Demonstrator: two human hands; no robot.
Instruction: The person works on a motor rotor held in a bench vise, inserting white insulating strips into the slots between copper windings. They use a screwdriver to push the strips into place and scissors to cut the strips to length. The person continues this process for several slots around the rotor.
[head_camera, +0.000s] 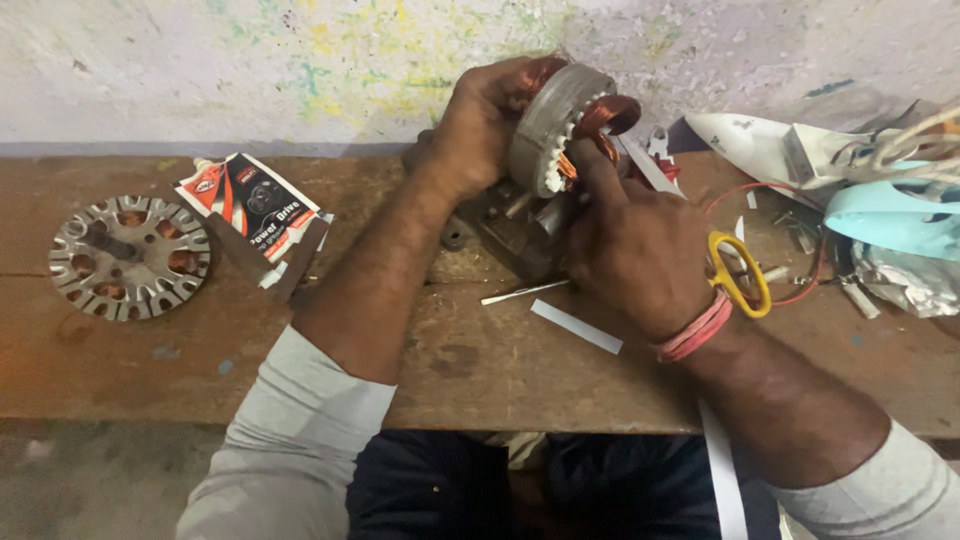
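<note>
Copper windings poke from the grey stator core (560, 125) I've got tilted on edge above the wooden bench (470, 360) — left hand (480, 125) clamped round its back rim, right hand (635, 250) w/ fingers pinching the coil. Looks heavy & stiff, wire fragile — I'd hold it by the steel rim, not the copper.

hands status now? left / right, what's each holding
Left hand: closed around the stator core, holding it on edge.
Right hand: fingers pressed on the copper winding; actual grip cannot be told.
</note>
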